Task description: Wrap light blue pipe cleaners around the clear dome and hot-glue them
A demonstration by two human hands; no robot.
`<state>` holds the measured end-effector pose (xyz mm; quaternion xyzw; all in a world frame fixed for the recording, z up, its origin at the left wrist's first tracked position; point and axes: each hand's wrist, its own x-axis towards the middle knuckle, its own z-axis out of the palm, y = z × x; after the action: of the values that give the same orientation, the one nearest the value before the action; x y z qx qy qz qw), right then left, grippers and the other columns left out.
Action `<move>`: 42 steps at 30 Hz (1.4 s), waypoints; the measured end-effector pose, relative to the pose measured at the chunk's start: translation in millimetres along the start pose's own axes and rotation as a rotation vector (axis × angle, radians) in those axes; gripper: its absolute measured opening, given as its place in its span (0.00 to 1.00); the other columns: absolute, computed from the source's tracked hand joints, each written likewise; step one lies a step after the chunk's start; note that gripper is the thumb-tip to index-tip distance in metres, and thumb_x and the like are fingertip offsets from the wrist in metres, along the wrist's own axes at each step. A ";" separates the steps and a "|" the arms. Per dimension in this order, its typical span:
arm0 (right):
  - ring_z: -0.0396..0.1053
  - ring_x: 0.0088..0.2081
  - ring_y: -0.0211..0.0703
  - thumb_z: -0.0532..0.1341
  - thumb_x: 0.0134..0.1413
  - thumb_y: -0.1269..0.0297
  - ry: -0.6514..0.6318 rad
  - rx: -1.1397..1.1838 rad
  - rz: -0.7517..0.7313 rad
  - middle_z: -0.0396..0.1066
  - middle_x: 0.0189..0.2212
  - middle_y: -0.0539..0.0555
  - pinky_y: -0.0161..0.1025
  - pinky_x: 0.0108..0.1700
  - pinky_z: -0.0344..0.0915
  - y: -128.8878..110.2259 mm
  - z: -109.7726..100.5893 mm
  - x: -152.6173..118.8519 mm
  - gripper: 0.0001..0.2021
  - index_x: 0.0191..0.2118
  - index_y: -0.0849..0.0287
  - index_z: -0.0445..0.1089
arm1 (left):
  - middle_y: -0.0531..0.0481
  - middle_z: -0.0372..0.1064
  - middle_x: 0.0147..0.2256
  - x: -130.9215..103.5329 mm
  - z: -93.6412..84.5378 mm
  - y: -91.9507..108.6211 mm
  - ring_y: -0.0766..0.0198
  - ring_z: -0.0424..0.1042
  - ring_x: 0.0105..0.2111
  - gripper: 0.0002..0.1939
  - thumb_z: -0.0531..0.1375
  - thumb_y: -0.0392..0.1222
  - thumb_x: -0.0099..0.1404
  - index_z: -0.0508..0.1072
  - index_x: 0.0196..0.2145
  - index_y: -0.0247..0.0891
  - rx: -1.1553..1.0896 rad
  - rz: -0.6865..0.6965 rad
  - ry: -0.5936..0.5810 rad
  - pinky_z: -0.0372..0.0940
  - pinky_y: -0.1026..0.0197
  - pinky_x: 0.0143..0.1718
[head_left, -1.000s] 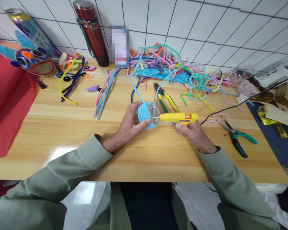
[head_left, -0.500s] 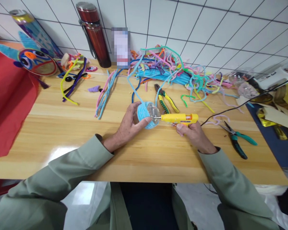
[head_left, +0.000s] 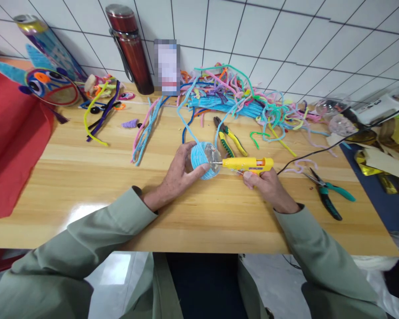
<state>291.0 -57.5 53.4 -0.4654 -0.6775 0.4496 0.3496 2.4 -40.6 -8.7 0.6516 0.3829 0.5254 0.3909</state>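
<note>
My left hand (head_left: 182, 170) is closed around a clear plastic ball (head_left: 213, 154), its thumb pressing on the front. Light blue pipe cleaners (head_left: 198, 158) are wound round the ball's left part, and two loose ends rise from it toward the back. In my right hand (head_left: 264, 179) is a yellow hot glue gun (head_left: 241, 163), held level with its fingers at the trigger. The metal nozzle points left and meets the ball beside the blue winding, near my left thumb. Whether glue is coming out is too small to see.
Behind the ball lie yellow-green pliers (head_left: 231, 137); teal-handled pliers (head_left: 329, 192) rest at right. A heap of pipe cleaners (head_left: 226, 102) lines the wall beside a red thermos (head_left: 129, 48) and a blurred upright panel (head_left: 167, 66). The black cord (head_left: 332, 148) runs off right. Red cloth (head_left: 16, 146) covers the left.
Almost nothing differs. The glue gun and my right hand have shifted very slightly left, with the nozzle still at the ball. My left hand keeps its hold.
</note>
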 end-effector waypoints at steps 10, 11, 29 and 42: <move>0.63 0.23 0.39 0.66 0.62 0.50 0.008 0.022 -0.005 0.64 0.17 0.48 0.40 0.29 0.63 0.2 0.9 1.5 0.23 0.20 0.54 0.65 | 0.43 0.71 0.59 2.7 3.1 9.0 0.51 0.75 0.57 0.35 0.70 0.63 0.70 0.64 0.65 0.47 -0.075 -0.057 0.023 0.73 0.43 0.62; 0.62 0.22 0.39 0.66 0.62 0.50 0.013 0.026 0.003 0.63 0.16 0.48 0.40 0.28 0.61 0.8 1.0 1.2 0.22 0.20 0.54 0.66 | 0.44 0.72 0.57 3.1 3.5 9.6 0.52 0.76 0.55 0.35 0.70 0.63 0.71 0.63 0.65 0.47 -0.100 -0.063 0.029 0.74 0.45 0.60; 0.62 0.23 0.39 0.67 0.63 0.48 0.026 0.035 0.036 0.64 0.18 0.47 0.40 0.28 0.59 1.8 3.5 -1.7 0.19 0.26 0.55 0.71 | 0.43 0.70 0.60 1.0 3.9 3.5 0.51 0.73 0.58 0.37 0.72 0.62 0.68 0.65 0.65 0.48 -0.084 -0.058 0.046 0.70 0.42 0.64; 0.61 0.23 0.39 0.67 0.62 0.49 0.024 0.030 0.024 0.63 0.17 0.47 0.40 0.27 0.59 0.9 3.9 -0.3 0.20 0.24 0.54 0.68 | 0.41 0.69 0.61 1.4 2.9 2.0 0.48 0.72 0.60 0.37 0.72 0.63 0.69 0.64 0.66 0.48 -0.048 -0.040 0.025 0.68 0.39 0.66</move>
<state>287.8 -58.8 51.2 -0.4738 -0.6606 0.4582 0.3593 5.6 -40.5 -6.7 0.6276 0.3879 0.5345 0.4123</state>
